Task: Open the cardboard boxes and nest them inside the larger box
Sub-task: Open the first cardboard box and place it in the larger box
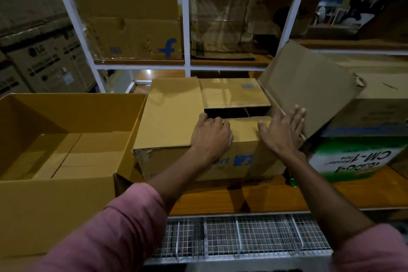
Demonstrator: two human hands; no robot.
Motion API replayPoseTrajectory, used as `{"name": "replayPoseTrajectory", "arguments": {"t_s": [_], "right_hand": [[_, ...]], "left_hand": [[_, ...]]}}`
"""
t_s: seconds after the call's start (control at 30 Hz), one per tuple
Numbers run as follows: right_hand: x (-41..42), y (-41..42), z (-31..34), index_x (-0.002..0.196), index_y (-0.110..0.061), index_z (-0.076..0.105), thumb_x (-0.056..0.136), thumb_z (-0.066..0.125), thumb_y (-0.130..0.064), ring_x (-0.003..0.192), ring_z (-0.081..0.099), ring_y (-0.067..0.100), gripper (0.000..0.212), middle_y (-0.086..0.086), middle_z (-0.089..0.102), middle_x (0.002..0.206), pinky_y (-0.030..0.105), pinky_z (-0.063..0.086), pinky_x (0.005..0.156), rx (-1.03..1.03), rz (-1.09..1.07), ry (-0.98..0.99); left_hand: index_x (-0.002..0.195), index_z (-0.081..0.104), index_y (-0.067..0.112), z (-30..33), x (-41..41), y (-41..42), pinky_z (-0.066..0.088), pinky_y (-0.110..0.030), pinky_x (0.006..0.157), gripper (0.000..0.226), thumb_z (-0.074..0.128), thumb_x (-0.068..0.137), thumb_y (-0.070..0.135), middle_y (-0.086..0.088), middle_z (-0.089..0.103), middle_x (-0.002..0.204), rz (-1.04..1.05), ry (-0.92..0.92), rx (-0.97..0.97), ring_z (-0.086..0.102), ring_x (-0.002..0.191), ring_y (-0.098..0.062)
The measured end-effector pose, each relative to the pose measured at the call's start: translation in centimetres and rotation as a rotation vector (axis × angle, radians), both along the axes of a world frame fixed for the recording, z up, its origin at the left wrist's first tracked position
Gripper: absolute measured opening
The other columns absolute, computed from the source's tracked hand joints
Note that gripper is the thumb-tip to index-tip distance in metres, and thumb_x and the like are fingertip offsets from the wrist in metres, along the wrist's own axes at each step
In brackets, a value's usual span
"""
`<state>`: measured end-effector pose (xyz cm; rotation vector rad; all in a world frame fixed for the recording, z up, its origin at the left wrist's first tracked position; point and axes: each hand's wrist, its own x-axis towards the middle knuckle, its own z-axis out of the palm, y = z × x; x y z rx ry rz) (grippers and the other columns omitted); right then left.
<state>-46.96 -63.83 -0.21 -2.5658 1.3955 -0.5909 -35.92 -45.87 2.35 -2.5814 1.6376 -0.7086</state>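
Note:
A brown cardboard box with a blue logo [198,161] stands on the wooden shelf in the middle. Its left flap lies flat, its far flap is folded in, and a dark gap shows between the far and near flaps. My left hand [210,134] curls its fingers over the edge of the near flap. My right hand [281,130] lies flat with straight fingers against the raised right flap [309,86]. At the left stands a larger open cardboard box [55,201] with a smaller open box nested inside it.
A green and white carton [357,159] sits at the right under the raised flap, with a brown box above it. A white rack [187,28] behind holds more cartons. Stacked printed cartons [44,59] stand far left. Wire mesh [231,234] runs below the shelf edge.

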Motion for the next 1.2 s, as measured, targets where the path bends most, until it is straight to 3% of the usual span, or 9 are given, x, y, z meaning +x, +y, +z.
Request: {"name": "replayPoseTrajectory", "arguments": {"t_s": [0.1, 0.17, 0.23, 0.3, 0.37, 0.53, 0.73, 1.0, 1.2], "right_hand": [[0.3, 0.2, 0.2, 0.153, -0.010, 0.033, 0.097, 0.050, -0.047, 0.153, -0.007, 0.048, 0.069, 0.031, 0.005, 0.165, 0.057, -0.002, 0.123, -0.010, -0.012, 0.039], [0.9, 0.4, 0.6, 0.141, -0.009, 0.049, 0.098, 0.052, -0.040, 0.149, 0.020, 0.047, 0.054, 0.027, 0.035, 0.156, 0.058, 0.016, 0.122, -0.084, 0.092, 0.094], [1.7, 1.2, 1.2, 0.125, -0.011, 0.063, 0.093, 0.059, -0.031, 0.125, 0.052, 0.037, 0.038, 0.016, 0.061, 0.129, 0.052, 0.044, 0.105, -0.135, 0.289, 0.121], [2.7, 2.8, 1.9, 0.111, -0.016, 0.068, 0.085, 0.068, -0.022, 0.101, 0.064, 0.030, 0.026, 0.007, 0.068, 0.107, 0.046, 0.055, 0.082, -0.023, 0.455, 0.096], [3.9, 4.4, 2.3, 0.108, -0.018, 0.067, 0.084, 0.068, -0.017, 0.094, 0.065, 0.029, 0.024, 0.005, 0.068, 0.102, 0.045, 0.056, 0.076, 0.065, 0.553, 0.111], [6.3, 6.2, 2.1, 0.101, -0.017, 0.062, 0.090, 0.062, -0.026, 0.095, 0.064, 0.031, 0.014, 0.007, 0.067, 0.103, 0.043, 0.053, 0.076, 0.068, 0.594, 0.127], [6.1, 5.7, 1.1, 0.111, -0.016, 0.066, 0.099, 0.045, -0.036, 0.103, 0.062, 0.031, 0.031, 0.010, 0.068, 0.112, 0.041, 0.047, 0.085, 0.085, 0.540, 0.164], [6.9, 5.4, 1.1, 0.121, -0.016, 0.063, 0.103, 0.042, -0.036, 0.110, 0.058, 0.027, 0.034, 0.008, 0.065, 0.121, 0.045, 0.045, 0.094, 0.083, 0.589, 0.229], [9.7, 4.3, 1.6, 0.136, -0.019, 0.055, 0.101, 0.030, -0.062, 0.121, 0.053, 0.034, 0.060, 0.012, 0.057, 0.135, 0.052, 0.043, 0.100, 0.147, 0.604, 0.342]], "left_hand": [[0.124, 0.059, 0.011, 0.0, 0.1, -0.5, 0.039, -0.044, 0.102, 0.027, 0.044, 0.103, 0.019, -0.011, 0.063, 0.119, -0.170, 0.023, 0.095, 0.064, 0.103, -0.029], [0.132, 0.051, 0.009, 0.1, -0.2, -1.1, 0.051, -0.044, 0.091, 0.035, 0.056, 0.097, 0.009, -0.014, 0.055, 0.128, -0.304, 0.119, 0.129, 0.059, 0.113, -0.031], [0.137, 0.046, 0.009, 0.5, -0.6, -1.7, 0.055, -0.046, 0.085, 0.043, 0.057, 0.096, 0.003, -0.014, 0.051, 0.131, -0.297, 0.267, 0.144, 0.058, 0.113, -0.032], [0.137, 0.045, 0.008, 1.0, -0.7, -2.1, 0.053, -0.051, 0.088, 0.041, 0.052, 0.097, 0.003, -0.015, 0.050, 0.130, -0.170, 0.408, 0.160, 0.057, 0.112, -0.035], [0.137, 0.046, 0.005, 1.5, -0.5, -2.2, 0.048, -0.060, 0.095, 0.039, 0.051, 0.099, 0.009, -0.016, 0.050, 0.129, -0.010, 0.461, 0.194, 0.055, 0.117, -0.038], [0.142, 0.046, 0.013, 2.9, 1.3, 0.2, 0.024, -0.072, 0.108, 0.045, 0.050, 0.099, 0.028, -0.016, 0.046, 0.145, 0.232, 0.294, 0.193, 0.033, 0.141, -0.042], [0.138, 0.050, 0.021, 3.1, 7.1, 5.4, -0.011, -0.088, 0.098, 0.053, 0.041, 0.097, 0.053, -0.013, 0.042, 0.152, 0.407, 0.253, 0.093, 0.017, 0.150, -0.041], [0.140, 0.050, 0.022, 0.1, 10.0, 7.6, 0.006, -0.086, 0.103, 0.065, 0.033, 0.096, 0.066, -0.008, 0.041, 0.154, 0.502, 0.495, 0.071, 0.026, 0.147, -0.035], [0.135, 0.055, 0.017, -1.0, 10.3, 7.7, 0.013, -0.082, 0.106, 0.060, 0.028, 0.101, 0.059, -0.005, 0.051, 0.147, 0.431, 0.463, 0.004, 0.037, 0.142, -0.030]]}}
